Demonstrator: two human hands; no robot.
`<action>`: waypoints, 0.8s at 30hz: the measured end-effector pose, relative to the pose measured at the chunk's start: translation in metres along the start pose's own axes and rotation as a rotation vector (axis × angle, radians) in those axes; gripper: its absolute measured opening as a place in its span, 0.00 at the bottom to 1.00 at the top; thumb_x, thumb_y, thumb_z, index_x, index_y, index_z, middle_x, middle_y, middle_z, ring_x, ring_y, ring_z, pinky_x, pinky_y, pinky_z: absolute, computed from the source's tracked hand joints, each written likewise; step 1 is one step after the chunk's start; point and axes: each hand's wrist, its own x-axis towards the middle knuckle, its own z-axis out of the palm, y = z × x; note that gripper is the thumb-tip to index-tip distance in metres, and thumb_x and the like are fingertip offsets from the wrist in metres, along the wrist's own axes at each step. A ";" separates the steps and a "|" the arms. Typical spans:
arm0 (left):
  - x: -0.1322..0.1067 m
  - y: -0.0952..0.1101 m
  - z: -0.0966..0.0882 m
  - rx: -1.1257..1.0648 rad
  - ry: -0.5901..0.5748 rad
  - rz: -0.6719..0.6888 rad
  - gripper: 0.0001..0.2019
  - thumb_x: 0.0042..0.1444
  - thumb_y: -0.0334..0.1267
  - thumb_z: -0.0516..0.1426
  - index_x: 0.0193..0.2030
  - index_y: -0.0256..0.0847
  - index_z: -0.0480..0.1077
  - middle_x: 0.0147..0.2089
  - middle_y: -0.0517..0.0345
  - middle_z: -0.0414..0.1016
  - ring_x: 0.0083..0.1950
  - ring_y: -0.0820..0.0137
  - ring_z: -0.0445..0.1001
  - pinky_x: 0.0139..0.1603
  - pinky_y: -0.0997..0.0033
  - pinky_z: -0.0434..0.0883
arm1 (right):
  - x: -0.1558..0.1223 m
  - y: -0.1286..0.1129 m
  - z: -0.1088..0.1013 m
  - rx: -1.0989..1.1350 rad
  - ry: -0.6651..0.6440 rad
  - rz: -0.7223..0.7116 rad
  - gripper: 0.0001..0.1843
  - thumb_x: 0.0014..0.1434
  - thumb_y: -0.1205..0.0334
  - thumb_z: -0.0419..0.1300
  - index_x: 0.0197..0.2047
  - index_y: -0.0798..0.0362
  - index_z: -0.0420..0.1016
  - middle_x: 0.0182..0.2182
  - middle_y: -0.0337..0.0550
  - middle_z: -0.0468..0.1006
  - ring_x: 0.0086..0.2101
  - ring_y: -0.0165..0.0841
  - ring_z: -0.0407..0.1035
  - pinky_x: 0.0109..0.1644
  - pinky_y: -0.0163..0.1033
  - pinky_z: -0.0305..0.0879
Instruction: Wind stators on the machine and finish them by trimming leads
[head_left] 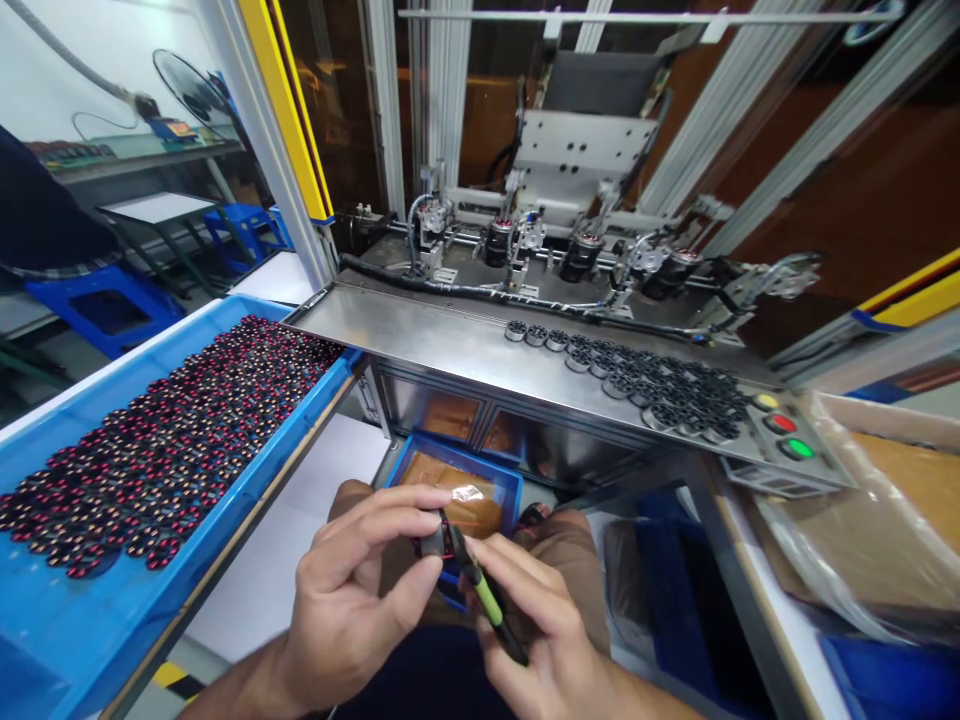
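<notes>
Between the thumb and fingertips of my left hand [349, 585] is a small round wound motor stator [431, 543], held up over my lap. My right hand [544, 615] is closed around nippers [487, 597] with a black and green handle. Their dark tip meets the right side of the stator; my fingers partly cover both, so the exact contact point is hidden. To the left, a blue tray [37, 630] holds many similar wound stators [187, 430] with red and copper-coloured spots.
Ahead, a metal ledge [420, 335] carries rows of dark ring-shaped cores [652, 380] on its right. Behind stands a winding machine [581, 150]. Push buttons [781, 423] sit at the ledge's right end, beside a plastic-lined box [900, 500]. A blue crate [514, 490] is below.
</notes>
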 end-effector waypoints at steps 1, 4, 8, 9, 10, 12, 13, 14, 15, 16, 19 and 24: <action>0.000 0.000 0.000 0.002 -0.003 -0.002 0.20 0.53 0.22 0.61 0.48 0.49 0.75 0.51 0.55 0.80 0.55 0.62 0.76 0.59 0.62 0.71 | -0.001 0.001 0.000 -0.007 -0.002 0.016 0.39 0.48 0.75 0.55 0.65 0.50 0.63 0.37 0.47 0.80 0.35 0.38 0.75 0.39 0.40 0.76; 0.001 -0.003 -0.002 -0.009 -0.008 0.001 0.18 0.54 0.23 0.60 0.48 0.48 0.75 0.53 0.53 0.78 0.56 0.60 0.75 0.58 0.59 0.72 | -0.004 0.004 -0.002 -0.048 0.034 0.045 0.37 0.48 0.75 0.56 0.63 0.52 0.66 0.37 0.48 0.81 0.36 0.38 0.76 0.43 0.41 0.76; 0.003 -0.007 -0.009 0.108 -0.095 0.153 0.20 0.52 0.21 0.61 0.49 0.46 0.73 0.59 0.49 0.72 0.56 0.59 0.74 0.56 0.57 0.75 | -0.006 0.009 -0.009 -0.088 0.095 0.124 0.34 0.52 0.75 0.56 0.63 0.51 0.67 0.49 0.51 0.79 0.41 0.37 0.77 0.48 0.41 0.75; 0.003 -0.008 -0.011 0.151 -0.111 0.216 0.23 0.50 0.20 0.62 0.51 0.46 0.72 0.60 0.49 0.70 0.55 0.59 0.75 0.54 0.58 0.76 | -0.007 0.009 -0.011 -0.097 0.101 0.151 0.33 0.53 0.75 0.57 0.62 0.51 0.67 0.50 0.52 0.79 0.41 0.37 0.77 0.48 0.41 0.75; 0.003 -0.009 -0.012 0.182 -0.112 0.275 0.27 0.49 0.18 0.62 0.53 0.47 0.70 0.61 0.48 0.67 0.55 0.59 0.75 0.53 0.58 0.78 | -0.008 0.010 -0.013 -0.104 0.109 0.175 0.32 0.54 0.74 0.57 0.62 0.51 0.67 0.49 0.52 0.79 0.40 0.36 0.77 0.47 0.41 0.75; 0.003 -0.010 -0.013 0.213 -0.069 0.354 0.33 0.46 0.17 0.63 0.57 0.49 0.66 0.60 0.50 0.66 0.54 0.59 0.76 0.50 0.58 0.80 | -0.012 0.011 -0.016 -0.114 0.120 0.217 0.30 0.56 0.72 0.58 0.62 0.52 0.68 0.45 0.50 0.81 0.39 0.36 0.77 0.47 0.41 0.76; 0.003 -0.009 -0.013 0.242 -0.044 0.376 0.34 0.46 0.18 0.64 0.57 0.50 0.65 0.59 0.51 0.67 0.53 0.60 0.77 0.49 0.58 0.81 | -0.014 0.011 -0.018 -0.119 0.125 0.236 0.29 0.56 0.71 0.58 0.62 0.52 0.68 0.43 0.50 0.81 0.39 0.37 0.78 0.47 0.41 0.76; 0.004 -0.008 -0.012 0.294 -0.028 0.395 0.35 0.46 0.19 0.65 0.58 0.50 0.64 0.57 0.52 0.68 0.52 0.60 0.78 0.49 0.59 0.81 | -0.016 0.012 -0.019 -0.128 0.130 0.254 0.29 0.56 0.71 0.58 0.62 0.52 0.68 0.43 0.50 0.81 0.39 0.38 0.78 0.47 0.41 0.76; 0.004 -0.007 -0.012 0.363 -0.016 0.410 0.34 0.46 0.21 0.66 0.58 0.50 0.65 0.55 0.52 0.70 0.51 0.60 0.78 0.49 0.60 0.81 | -0.018 0.012 -0.021 -0.141 0.132 0.268 0.29 0.56 0.70 0.59 0.62 0.52 0.69 0.44 0.51 0.81 0.40 0.39 0.78 0.47 0.42 0.77; 0.005 -0.006 -0.011 0.435 -0.009 0.425 0.33 0.47 0.23 0.66 0.58 0.49 0.65 0.53 0.52 0.71 0.50 0.61 0.79 0.49 0.61 0.81 | -0.020 0.012 -0.022 -0.156 0.132 0.276 0.29 0.56 0.70 0.59 0.62 0.53 0.69 0.45 0.52 0.81 0.40 0.40 0.78 0.46 0.42 0.77; 0.007 -0.002 -0.008 0.585 -0.014 0.465 0.29 0.49 0.27 0.66 0.58 0.48 0.68 0.52 0.53 0.73 0.48 0.64 0.80 0.49 0.67 0.81 | -0.022 0.007 -0.026 -0.187 0.122 0.271 0.28 0.56 0.70 0.58 0.61 0.54 0.70 0.46 0.54 0.81 0.39 0.40 0.78 0.43 0.42 0.78; 0.006 -0.002 -0.009 0.676 -0.016 0.493 0.25 0.49 0.28 0.67 0.54 0.45 0.71 0.53 0.54 0.75 0.47 0.67 0.81 0.48 0.74 0.80 | -0.021 -0.015 -0.034 -0.072 0.101 0.237 0.32 0.53 0.75 0.58 0.61 0.47 0.70 0.36 0.48 0.82 0.37 0.39 0.78 0.44 0.42 0.78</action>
